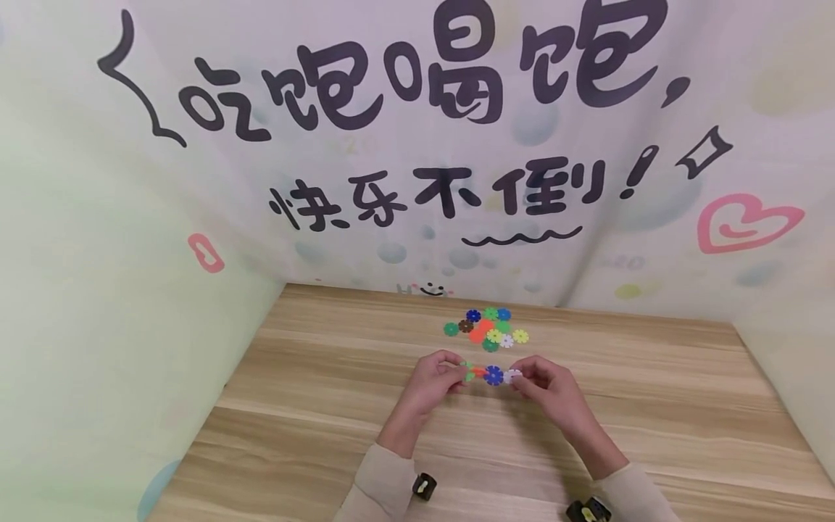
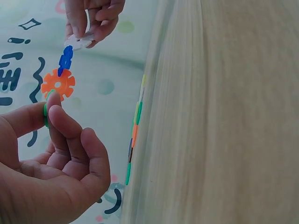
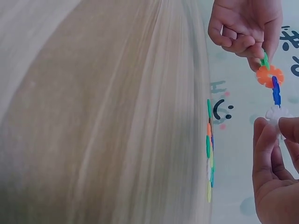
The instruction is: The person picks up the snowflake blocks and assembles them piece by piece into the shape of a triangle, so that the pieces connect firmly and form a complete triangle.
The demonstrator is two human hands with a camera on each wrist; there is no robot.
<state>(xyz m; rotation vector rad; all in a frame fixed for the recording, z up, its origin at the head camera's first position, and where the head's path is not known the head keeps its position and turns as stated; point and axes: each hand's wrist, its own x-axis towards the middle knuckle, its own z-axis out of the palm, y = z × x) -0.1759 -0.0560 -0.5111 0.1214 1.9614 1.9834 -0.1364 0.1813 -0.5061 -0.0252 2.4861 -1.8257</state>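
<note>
A short chain of notched plastic snowflake discs stretches between my two hands above the table. My left hand (image 1: 433, 383) pinches the green disc (image 2: 46, 115) at one end between thumb and fingertips. Beside it an orange disc (image 2: 58, 84) joins on, set crosswise, and then a blue disc (image 1: 493, 375). At the other end, my right hand (image 1: 551, 391) pinches a white disc (image 3: 275, 113) between thumb and fingers. In both wrist views neighbouring discs slot into each other at their notches, each turned against the one beside it.
Beyond the hands a loose group of flat discs lies on the wooden table (image 1: 313, 377), among them a brown disc (image 1: 465, 326), an orange disc (image 1: 478, 335) and a yellow disc (image 1: 520, 336). A printed cloth (image 1: 365, 254) hangs behind the table's far edge.
</note>
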